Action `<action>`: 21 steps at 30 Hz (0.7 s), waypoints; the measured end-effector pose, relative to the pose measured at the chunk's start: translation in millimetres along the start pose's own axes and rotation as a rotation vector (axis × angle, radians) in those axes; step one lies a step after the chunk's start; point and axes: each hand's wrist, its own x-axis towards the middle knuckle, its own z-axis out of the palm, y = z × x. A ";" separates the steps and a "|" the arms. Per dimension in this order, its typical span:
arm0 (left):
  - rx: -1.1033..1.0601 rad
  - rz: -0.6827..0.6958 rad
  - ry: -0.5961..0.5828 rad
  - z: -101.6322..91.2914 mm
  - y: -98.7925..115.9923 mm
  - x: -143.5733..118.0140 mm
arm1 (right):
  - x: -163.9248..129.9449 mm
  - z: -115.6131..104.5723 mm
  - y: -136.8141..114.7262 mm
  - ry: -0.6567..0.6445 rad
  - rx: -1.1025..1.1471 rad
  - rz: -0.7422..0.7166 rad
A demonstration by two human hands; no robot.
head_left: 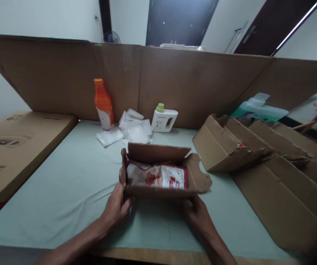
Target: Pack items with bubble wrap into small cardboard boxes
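A small open cardboard box sits on the pale green cloth near the table's front middle. Inside it lies a red and white printed packet. My left hand grips the box's near left corner. My right hand holds the near right side under the front edge. The box's flaps stand open, one torn flap jutting out to the right.
An orange bottle, bubble wrap pouches and a white jug with a green cap stand at the back. Flattened and empty cardboard boxes crowd the right. A large printed carton lies left. A cardboard wall runs behind.
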 end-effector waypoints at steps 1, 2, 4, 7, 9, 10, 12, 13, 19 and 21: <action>-0.009 -0.005 0.005 -1.5 -0.5 19.3 | 19.4 4.8 -5.3 -0.015 0.039 -0.001; -0.017 -0.011 0.002 -2.9 -1.7 36.2 | 36.2 9.9 -8.6 -0.025 0.077 -0.002; -0.032 -0.027 -0.008 -4.6 -6.9 58.4 | 58.6 20.3 -7.7 -0.023 0.144 -0.014; -0.049 -0.020 -0.040 -6.6 -21.1 59.7 | 65.6 32.3 8.1 0.015 0.183 -0.025; -0.053 -0.003 -0.060 -10.8 -31.3 51.4 | 61.3 35.8 21.1 0.032 0.169 -0.007; -0.054 0.005 -0.067 -14.7 -35.3 49.7 | 59.2 36.2 26.4 0.034 0.167 0.007; -0.048 0.008 -0.046 -26.2 -39.8 58.2 | 57.4 35.6 33.3 0.037 0.178 0.040; -0.037 0.004 -0.024 -33.1 -40.4 69.7 | 57.8 35.1 35.0 0.044 0.189 0.056; 0.040 -0.033 0.075 -52.1 -35.2 197.9 | 63.0 33.9 35.8 0.085 0.197 0.097; 0.064 -0.055 0.094 -42.5 -33.8 235.3 | 62.5 33.6 35.3 0.097 0.201 0.093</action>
